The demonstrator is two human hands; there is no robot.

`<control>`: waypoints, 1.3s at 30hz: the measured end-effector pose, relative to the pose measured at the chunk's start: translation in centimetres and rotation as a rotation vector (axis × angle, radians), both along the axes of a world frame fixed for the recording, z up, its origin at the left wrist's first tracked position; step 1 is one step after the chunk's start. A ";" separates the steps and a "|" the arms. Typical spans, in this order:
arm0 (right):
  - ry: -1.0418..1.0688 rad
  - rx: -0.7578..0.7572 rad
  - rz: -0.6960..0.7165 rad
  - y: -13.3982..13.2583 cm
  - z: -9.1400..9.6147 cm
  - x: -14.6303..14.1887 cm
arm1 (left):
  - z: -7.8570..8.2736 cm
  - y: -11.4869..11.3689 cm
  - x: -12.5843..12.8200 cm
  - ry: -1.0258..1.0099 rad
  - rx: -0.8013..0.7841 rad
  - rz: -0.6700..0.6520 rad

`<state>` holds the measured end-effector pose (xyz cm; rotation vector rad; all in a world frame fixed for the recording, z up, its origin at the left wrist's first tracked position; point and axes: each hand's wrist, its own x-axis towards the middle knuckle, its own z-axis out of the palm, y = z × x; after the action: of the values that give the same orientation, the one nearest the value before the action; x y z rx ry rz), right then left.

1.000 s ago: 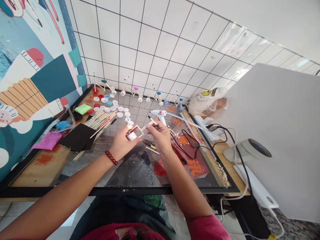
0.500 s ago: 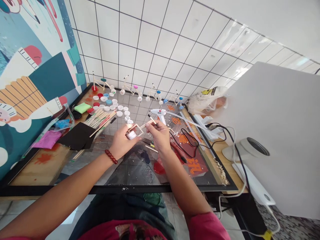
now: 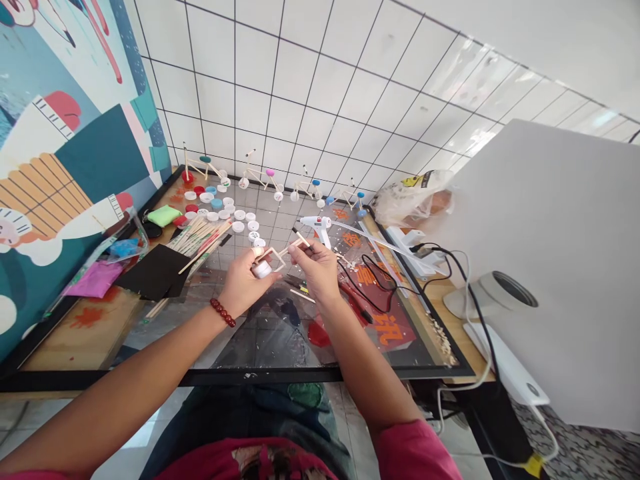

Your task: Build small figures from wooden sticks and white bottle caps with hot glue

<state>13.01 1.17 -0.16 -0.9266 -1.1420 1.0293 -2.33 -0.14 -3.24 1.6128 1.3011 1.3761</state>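
Observation:
My left hand (image 3: 241,283), with a red bead bracelet at its wrist, is closed around a small frame of wooden sticks (image 3: 280,262). White bottle caps (image 3: 261,269) sit on the frame by the fingers. My right hand (image 3: 320,272) pinches a thin wooden stick piece with a black end (image 3: 301,235). Its inner end meets or nearly meets the frame; I cannot tell whether they are joined. Both hands are held above the table, close together. Beyond them lies a white glue gun (image 3: 323,228).
Small stick-and-cap models (image 3: 270,173) line the wall. Loose bottle caps (image 3: 240,215), a stick bundle (image 3: 200,237) and black sheets (image 3: 155,272) lie to the left. A black cable (image 3: 370,263) loops on the right, near a power strip (image 3: 420,257) and a plastic bag (image 3: 400,200).
The black-ended stick in my right hand has tilted and shifted slightly left. Both hands keep their holds, and the camera view has moved a little.

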 end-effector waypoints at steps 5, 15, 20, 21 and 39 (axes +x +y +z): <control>-0.027 -0.011 0.007 0.0 0.0 0.0 | -0.1 0.0 0.0 0.010 -0.018 -0.004; -0.040 -0.002 -0.012 -0.2 0.1 0.1 | -0.2 0.1 -0.2 0.021 -0.005 0.000; -0.043 -0.004 -0.011 -0.1 -0.1 0.1 | 0.0 0.0 -0.1 0.020 -0.002 -0.004; -0.046 -0.003 -0.011 0.0 -0.1 0.1 | 0.1 0.0 -0.1 0.016 -0.002 -0.006; -0.056 -0.020 0.030 0.6 -1.6 -0.2 | -0.3 0.3 -0.2 0.029 -0.077 -0.001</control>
<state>12.82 1.73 -1.77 -0.9617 -1.1971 1.0460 -2.50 0.18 -3.56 1.5866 1.3536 1.2911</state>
